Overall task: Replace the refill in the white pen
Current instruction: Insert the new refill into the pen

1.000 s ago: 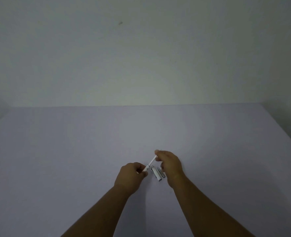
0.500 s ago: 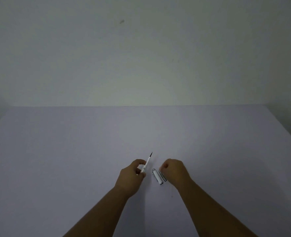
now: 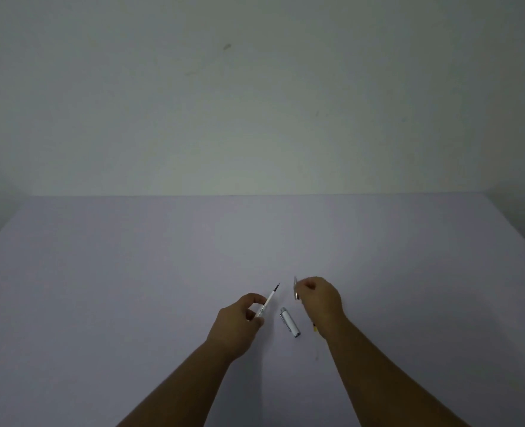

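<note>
My left hand (image 3: 239,322) pinches a thin white refill (image 3: 268,300) whose dark tip points up and away from me. My right hand (image 3: 321,300) is closed on a small silvery pen piece (image 3: 296,288) that sticks out past the fingers; most of the piece is hidden. Between the hands a white pen section with silver ends (image 3: 289,321) lies flat on the table. A thin stick-like item with a yellow spot (image 3: 314,328) shows just under my right wrist; what it is I cannot tell.
The pale lilac table (image 3: 131,288) runs back to a plain greenish wall (image 3: 255,103). The table's right edge slants off at the far right.
My right hand came off the refill, dropped beside the lying pen section, and now is raised holding a small silvery piece. My left hand keeps the refill and shifted slightly left.
</note>
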The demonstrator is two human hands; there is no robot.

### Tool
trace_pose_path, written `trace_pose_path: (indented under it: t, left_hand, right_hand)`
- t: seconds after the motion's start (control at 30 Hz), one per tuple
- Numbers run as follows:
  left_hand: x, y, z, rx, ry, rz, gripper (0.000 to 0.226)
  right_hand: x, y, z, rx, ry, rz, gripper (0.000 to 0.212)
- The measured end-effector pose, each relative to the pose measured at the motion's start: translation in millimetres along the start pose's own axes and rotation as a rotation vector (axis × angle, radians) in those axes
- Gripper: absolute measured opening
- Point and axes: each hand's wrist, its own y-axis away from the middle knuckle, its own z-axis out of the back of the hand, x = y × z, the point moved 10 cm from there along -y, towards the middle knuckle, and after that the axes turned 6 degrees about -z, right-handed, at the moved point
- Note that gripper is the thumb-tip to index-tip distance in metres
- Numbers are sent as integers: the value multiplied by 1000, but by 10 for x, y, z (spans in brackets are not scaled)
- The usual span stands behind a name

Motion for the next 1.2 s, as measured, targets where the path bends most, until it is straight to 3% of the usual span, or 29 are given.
trace_pose_path:
  t: [0.1,0.2,0.3,0.6,0.77,0.87,1.03,1.2]
  left_hand:
    - [-60,7,21,2,-5,-24,23]
    - [-122,29,29,3,-15,-46,23]
    - [-168,52,34,-3,-20,-56,23]
    - [-262,126,126,-87,-2,-55,27]
    - [-337,160,200,-122,-36,-51,18]
    - [-439,190,265,-148,-86,-92,18]
    - [-612,241,332,-179,-120,-144,16]
    - [-613,242,411,-190,-102,-118,18]
  right_hand:
    - [117,18,23,40,-343,-49,10]
    - [197,52,9,69,-468,-66,2]
    - [231,114,4,90,-450,-57,13]
    - [293,389,-172,253,-328,-21,8]
    - [395,522,-209,347,-303,26,12]
    - [446,553,-162,353,-276,21,5]
    - [460,568,-89,298,-207,-70,24]
    - [541,647,-127,352,-377,-24,14]
